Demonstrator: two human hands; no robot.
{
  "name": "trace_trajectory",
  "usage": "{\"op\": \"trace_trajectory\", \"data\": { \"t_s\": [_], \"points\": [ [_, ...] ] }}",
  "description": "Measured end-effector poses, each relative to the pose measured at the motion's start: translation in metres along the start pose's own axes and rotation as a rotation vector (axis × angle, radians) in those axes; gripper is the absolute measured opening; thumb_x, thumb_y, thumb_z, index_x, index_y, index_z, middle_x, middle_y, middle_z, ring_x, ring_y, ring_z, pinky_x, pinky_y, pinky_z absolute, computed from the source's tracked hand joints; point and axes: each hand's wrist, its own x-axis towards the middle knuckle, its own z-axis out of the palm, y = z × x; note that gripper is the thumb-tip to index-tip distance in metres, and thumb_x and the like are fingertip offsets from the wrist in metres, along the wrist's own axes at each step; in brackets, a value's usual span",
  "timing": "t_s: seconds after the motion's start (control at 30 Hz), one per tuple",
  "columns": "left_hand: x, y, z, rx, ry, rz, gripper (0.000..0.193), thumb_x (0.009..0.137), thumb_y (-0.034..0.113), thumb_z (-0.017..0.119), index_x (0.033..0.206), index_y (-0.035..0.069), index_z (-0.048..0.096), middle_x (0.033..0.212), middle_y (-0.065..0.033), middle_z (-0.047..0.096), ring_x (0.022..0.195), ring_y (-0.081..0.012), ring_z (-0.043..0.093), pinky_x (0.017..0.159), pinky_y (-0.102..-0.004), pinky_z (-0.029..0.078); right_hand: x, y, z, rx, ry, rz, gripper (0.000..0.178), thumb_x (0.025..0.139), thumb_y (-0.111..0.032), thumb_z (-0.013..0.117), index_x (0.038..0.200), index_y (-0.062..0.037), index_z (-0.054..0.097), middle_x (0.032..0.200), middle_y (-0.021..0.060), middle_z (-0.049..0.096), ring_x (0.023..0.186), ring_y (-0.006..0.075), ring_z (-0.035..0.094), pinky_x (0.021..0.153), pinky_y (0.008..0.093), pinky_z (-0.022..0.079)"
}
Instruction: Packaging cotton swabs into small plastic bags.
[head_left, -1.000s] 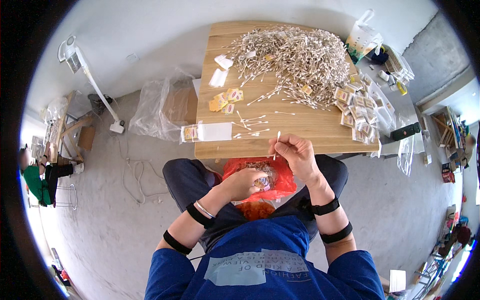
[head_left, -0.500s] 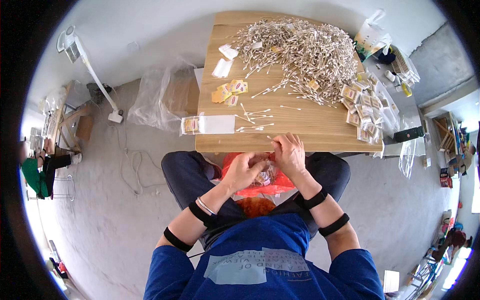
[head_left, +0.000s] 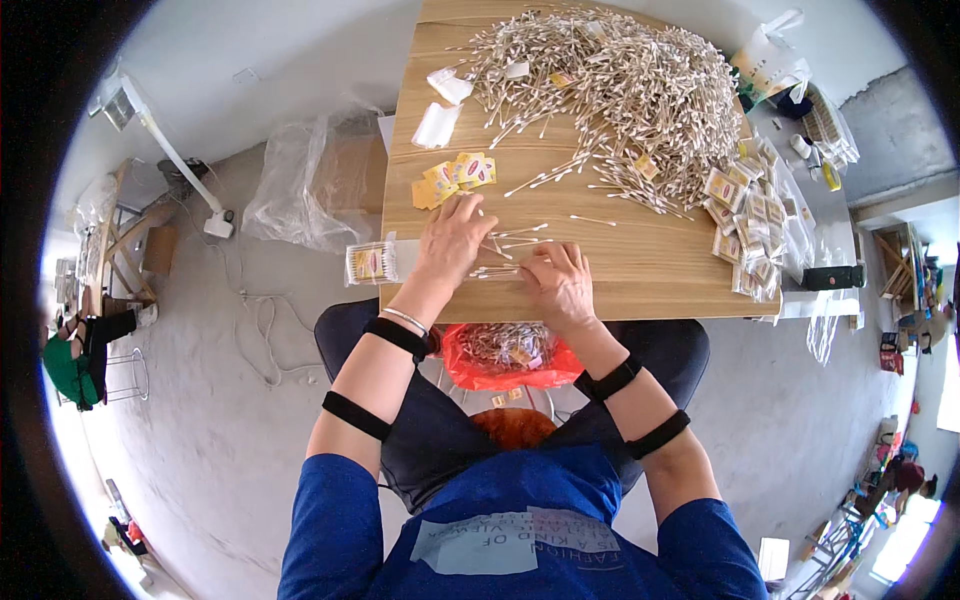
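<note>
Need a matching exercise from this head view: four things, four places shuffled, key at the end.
Things
1. Big swab pile
2. Yellow cards
3. Red bag
4. Heap of swab packs

Places
A. Just beyond the left hand
B. Along the right edge of the table
C. Off the table, by its near edge
D. Far part of the table

Pairs: 1-D; 2-A; 3-C; 4-B

This looks like a small workshop. A big heap of cotton swabs (head_left: 650, 100) lies on a wooden table (head_left: 660, 285), with lots of little packs (head_left: 745, 215) beside it. The floor (head_left: 790, 420) is bare and grey. On the left, a person in green (head_left: 68, 368) is beside another table (head_left: 112, 240).
</note>
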Motion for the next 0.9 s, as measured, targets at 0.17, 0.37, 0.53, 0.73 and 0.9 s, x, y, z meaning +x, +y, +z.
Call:
{"op": "trace_trajectory", "data": {
  "t_s": [0.17, 0.37, 0.53, 0.73, 0.9],
  "points": [
    [0.010, -0.009, 0.005, -0.017, 0.050, 0.074, 0.008, 0.079, 0.009, 0.060, 0.085, 0.008, 0.065, 0.117, -0.0097, 0.057, 0.112, -0.0271, 0.053, 0.094, -0.0381, 0.045, 0.000, 0.005, 0.005, -0.006, -0.010, 0.000, 0.014, 0.075, -0.015, 0.071, 0.089, -0.0144, 0.070, 0.097, 0.0015, 0.058, 0.092, 0.0252, 0.054, 0.080, 0.0393, 0.045],
    [0.014, 0.000, 0.006, -0.169, 0.089, -0.015, 0.004, 0.080, 0.009, 0.060, 0.084, 0.008, 0.061, 0.098, -0.0069, 0.058, 0.101, -0.0260, 0.055, 0.089, -0.0394, 0.045, 0.002, 0.002, 0.008, -0.009, -0.030, -0.004, 0.015, 0.075, -0.017, 0.072, 0.090, -0.0145, 0.070, 0.095, 0.0020, 0.058, 0.089, 0.0245, 0.054, 0.077, 0.0393, 0.044],
    [0.012, 0.016, 0.017, -0.224, 0.075, 0.023, 0.010, 0.080, 0.008, 0.062, 0.090, 0.009, 0.065, 0.089, -0.0044, 0.059, 0.094, -0.0259, 0.056, 0.086, -0.0390, 0.044, 0.008, -0.001, 0.010, 0.020, -0.044, 0.000, 0.020, 0.076, -0.014, 0.071, 0.095, -0.0118, 0.068, 0.096, 0.0040, 0.058, 0.090, 0.0271, 0.055, 0.077, 0.0408, 0.044],
    [-0.011, 0.026, 0.016, -0.281, 0.120, -0.086, 0.034, 0.078, 0.010, 0.066, 0.111, 0.006, 0.060, 0.110, -0.0106, 0.059, 0.106, -0.0323, 0.052, 0.094, -0.0430, 0.041, 0.028, 0.018, 0.006, -0.043, 0.101, 0.075, 0.028, 0.076, -0.009, 0.066, 0.104, -0.0100, 0.062, 0.101, 0.0076, 0.056, 0.097, 0.0336, 0.051, 0.081, 0.0452, 0.042],
    [-0.028, 0.033, 0.011, -0.376, 0.039, -0.114, 0.070, 0.069, 0.022, 0.078, 0.130, 0.005, 0.047, 0.134, -0.0151, 0.046, 0.128, -0.0364, 0.038, 0.104, -0.0463, 0.034, 0.037, 0.026, 0.008, 0.016, -0.047, 0.069, 0.020, 0.076, -0.008, 0.067, 0.097, -0.0101, 0.065, 0.101, 0.0066, 0.057, 0.101, 0.0315, 0.051, 0.086, 0.0436, 0.042]
  ]
}}
